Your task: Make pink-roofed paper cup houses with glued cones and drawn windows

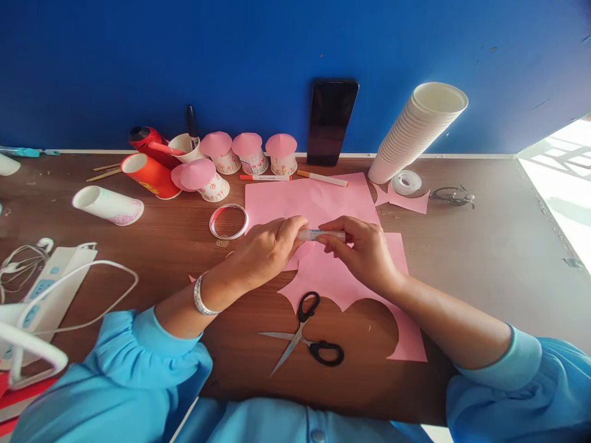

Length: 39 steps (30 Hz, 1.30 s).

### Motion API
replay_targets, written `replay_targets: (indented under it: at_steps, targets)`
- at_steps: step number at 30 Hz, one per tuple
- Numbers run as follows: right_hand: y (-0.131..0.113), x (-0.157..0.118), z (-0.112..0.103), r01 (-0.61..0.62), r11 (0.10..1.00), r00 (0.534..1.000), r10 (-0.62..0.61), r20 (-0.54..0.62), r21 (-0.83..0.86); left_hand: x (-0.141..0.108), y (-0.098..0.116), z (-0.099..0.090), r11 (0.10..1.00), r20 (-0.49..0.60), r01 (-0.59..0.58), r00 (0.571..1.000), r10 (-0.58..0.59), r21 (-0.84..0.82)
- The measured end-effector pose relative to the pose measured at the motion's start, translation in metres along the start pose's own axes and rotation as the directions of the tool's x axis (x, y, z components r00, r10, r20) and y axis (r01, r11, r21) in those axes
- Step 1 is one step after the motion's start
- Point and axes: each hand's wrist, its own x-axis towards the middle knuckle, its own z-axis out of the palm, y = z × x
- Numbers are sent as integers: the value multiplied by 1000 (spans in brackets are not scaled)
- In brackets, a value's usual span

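Note:
My left hand [272, 249] and my right hand [362, 249] both grip a white glue stick [310, 234] with blue print, one hand at each end, held level. Fingers partly hide its ends. Below it lie pink paper sheets [318, 197], one with curved pieces cut out along its near edge. Black-handled scissors [300, 335] lie spread on the table nearer to me. A tape roll [229, 221] rests left of my left hand. Behind the sheets, an orange marker [323, 178] and a red marker [265, 178] lie flat.
Several drawn-on paper cups with pink cone tops [281, 154] stand by the blue wall. A phone [332, 123] leans there. At right rise stacked white cups [418, 132], near white tape [406, 182] and a hair clip [454, 196]. A power strip [46, 295] with cables lies left.

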Motion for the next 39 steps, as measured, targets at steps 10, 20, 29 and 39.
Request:
replay_targets:
  at_steps: [10,20,29,39]
  targets:
    - [34,49,-21,-81,970,977,33,-208,-228,15,-35,-24,924,401,363,834,-378,116]
    - [39,57,-7,226,740,959,-283,13,-634,15,-38,-15,864,588,502,689,-422,32]
    - [26,-4,6,107,810,993,-55,107,-577,14,-46,-4,865,558,492,747,-361,-99]
    - [32,-1,17,107,873,994,-78,82,-476,16,-42,-5,597,587,703,687,-428,-387]
